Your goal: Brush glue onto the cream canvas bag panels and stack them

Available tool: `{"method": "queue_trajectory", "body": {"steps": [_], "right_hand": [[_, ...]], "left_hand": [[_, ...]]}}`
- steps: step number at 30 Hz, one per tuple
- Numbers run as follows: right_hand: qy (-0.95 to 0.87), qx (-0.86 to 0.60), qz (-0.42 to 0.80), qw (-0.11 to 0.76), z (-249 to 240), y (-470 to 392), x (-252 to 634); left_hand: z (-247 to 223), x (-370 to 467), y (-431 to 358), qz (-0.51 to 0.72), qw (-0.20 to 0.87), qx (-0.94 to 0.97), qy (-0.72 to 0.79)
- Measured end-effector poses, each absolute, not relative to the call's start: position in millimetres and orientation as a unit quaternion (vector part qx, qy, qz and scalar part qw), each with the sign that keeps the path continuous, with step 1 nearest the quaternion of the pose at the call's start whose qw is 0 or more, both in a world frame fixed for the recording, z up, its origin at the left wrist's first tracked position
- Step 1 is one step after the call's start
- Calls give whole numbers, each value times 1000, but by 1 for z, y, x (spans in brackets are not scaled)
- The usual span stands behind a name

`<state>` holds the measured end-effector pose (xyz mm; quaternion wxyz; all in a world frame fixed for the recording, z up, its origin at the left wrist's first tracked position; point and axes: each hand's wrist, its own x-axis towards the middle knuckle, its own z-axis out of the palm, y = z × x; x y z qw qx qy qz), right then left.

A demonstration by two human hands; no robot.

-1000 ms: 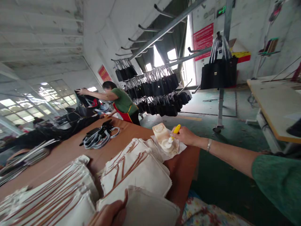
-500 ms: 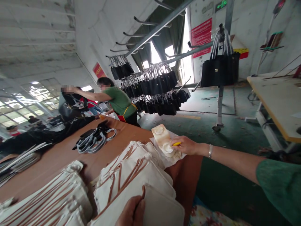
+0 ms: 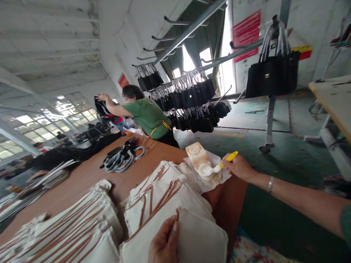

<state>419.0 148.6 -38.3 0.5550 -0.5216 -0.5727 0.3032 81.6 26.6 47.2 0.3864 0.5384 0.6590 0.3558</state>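
My right hand (image 3: 240, 168) is closed on a yellow-handled brush (image 3: 232, 157), its white-coated tip beside a shallow tan container (image 3: 197, 155) of thick white paste. Under the container lies a white sheet (image 3: 223, 177). Nearer to me, my left hand (image 3: 163, 239) pinches the end of a narrow brown strap (image 3: 177, 214) on a flat off-white bag piece (image 3: 203, 233). That piece rests on a stack of similar off-white pieces (image 3: 149, 195) with brown straps. To the left lies a second stack (image 3: 71, 223) of them.
Black bag parts with wrapped handles (image 3: 123, 157) lie farther back on the brown table (image 3: 153, 144). A co-worker in a green shirt (image 3: 149, 115) bends over the far end. Racks hold black handbags (image 3: 271, 75), and another table (image 3: 336, 98) stands at right.
My right hand has tilted the brush handle upward and drawn the tip toward the container's right side. The view has swung slightly left. My left hand keeps its pinch.
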Motion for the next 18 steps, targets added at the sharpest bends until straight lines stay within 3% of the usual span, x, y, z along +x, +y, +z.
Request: {"method": "queue_trajectory", "body": {"steps": [6, 11, 18], "right_hand": [[-499, -499, 361, 609, 1, 112, 397], [-474, -370, 535, 593, 52, 84, 350], [-598, -341, 485, 540, 62, 77, 328]], "left_hand": [[45, 89, 23, 350, 433, 501, 662], [45, 98, 19, 363, 440, 504, 649], [31, 103, 15, 361, 446, 538, 618]]}}
